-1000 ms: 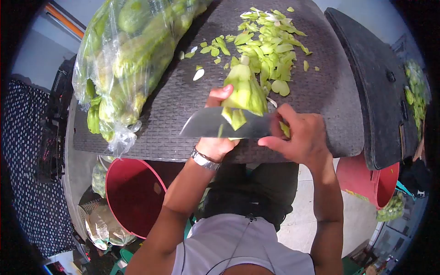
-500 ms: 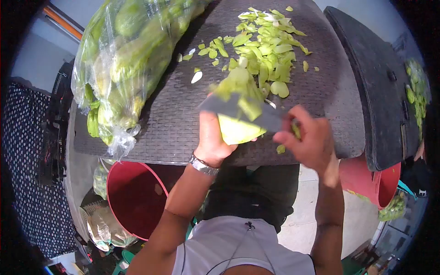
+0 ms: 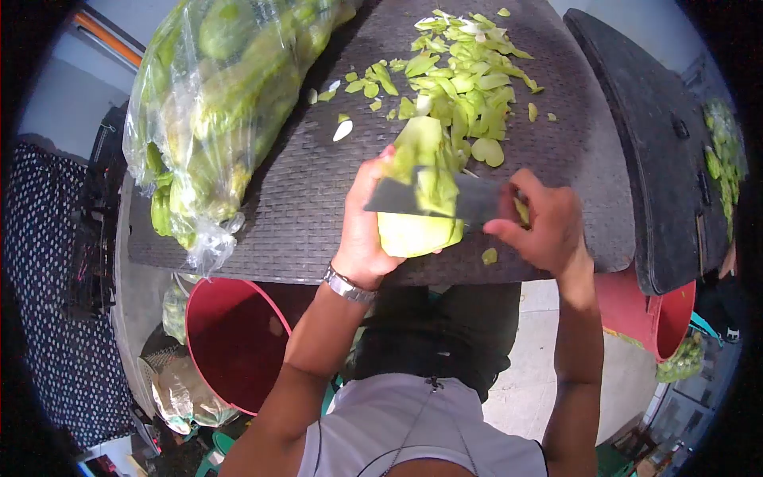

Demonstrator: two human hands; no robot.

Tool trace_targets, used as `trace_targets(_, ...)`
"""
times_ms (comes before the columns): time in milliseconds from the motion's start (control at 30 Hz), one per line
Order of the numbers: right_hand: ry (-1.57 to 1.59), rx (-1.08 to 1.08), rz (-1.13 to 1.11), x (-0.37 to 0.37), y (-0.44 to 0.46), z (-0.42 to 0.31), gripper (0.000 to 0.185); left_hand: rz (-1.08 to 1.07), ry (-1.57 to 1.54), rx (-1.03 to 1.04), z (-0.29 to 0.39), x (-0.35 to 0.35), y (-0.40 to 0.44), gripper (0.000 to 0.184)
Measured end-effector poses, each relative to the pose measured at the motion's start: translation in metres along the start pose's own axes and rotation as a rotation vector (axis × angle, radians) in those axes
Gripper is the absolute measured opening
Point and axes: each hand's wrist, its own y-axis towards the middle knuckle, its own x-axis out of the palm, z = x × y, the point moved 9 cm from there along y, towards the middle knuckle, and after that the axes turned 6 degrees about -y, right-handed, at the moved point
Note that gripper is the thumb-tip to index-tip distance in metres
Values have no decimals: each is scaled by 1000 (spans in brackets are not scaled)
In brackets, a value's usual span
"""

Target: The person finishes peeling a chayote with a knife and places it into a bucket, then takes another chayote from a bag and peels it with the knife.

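A pale green vegetable (image 3: 420, 234) is held in my left hand (image 3: 364, 226), low over the dark woven tabletop (image 3: 318, 191). My right hand (image 3: 544, 226) is closed round the handle of a broad knife (image 3: 477, 199). Its slightly blurred blade lies across the vegetable, with a cut green piece (image 3: 435, 189) on it. Just beyond the vegetable, a heap of green peelings (image 3: 477, 83) spreads over the tabletop. One small peeling (image 3: 489, 256) lies near the front edge, beside my right hand.
A clear plastic bag of green vegetables (image 3: 230, 103) fills the table's left side. Below the front edge are a red bin (image 3: 238, 346) at left and another red bin (image 3: 671, 318) at right. A black chair-like object (image 3: 644, 151) stands at the right.
The knife has swept up and back over the vegetable. The vegetable's peeled lower side now shows towards me, and my right hand sits slightly further right than a second ago.
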Motion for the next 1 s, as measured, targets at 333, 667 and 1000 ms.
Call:
trace_targets(333, -61, 523, -10, -10, 7, 93, 58, 31, 134, 57, 5, 9, -3, 77)
trace_targets(667, 264, 57, -170, -1, 12, -31, 48, -107, 66, 18, -9, 6, -12, 67)
trace_targets(1000, 159, -169, -24, -7, 12, -37, 50, -1, 69, -25, -14, -25, -25, 76)
